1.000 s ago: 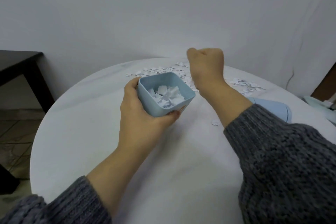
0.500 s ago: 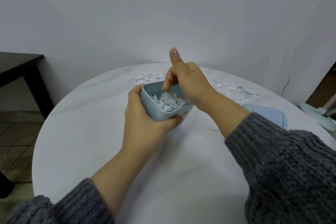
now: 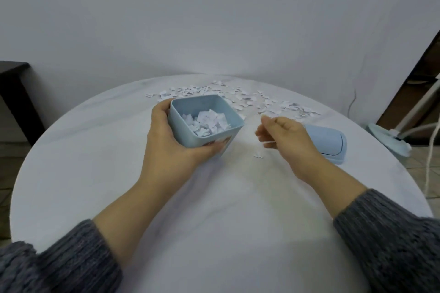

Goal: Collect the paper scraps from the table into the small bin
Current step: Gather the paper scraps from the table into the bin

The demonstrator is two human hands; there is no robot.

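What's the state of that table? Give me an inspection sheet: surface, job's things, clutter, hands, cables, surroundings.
Surface: round white table, littered along its far side.
Job's things: small blue bin, held tilted, partly filled with collected scraps; loose paper scraps across the far side; one stray scrap near the right hand.
Clutter: pale blue lid-like piece behind the right hand.
Hands: left hand grips the bin; right hand beside the bin, fingers loosely curled, nothing seen in them.
Cables: white cord hanging at the right edge.
Surroundings: pale wall; dark side table at left; pale blue lamp base on the floor at right.
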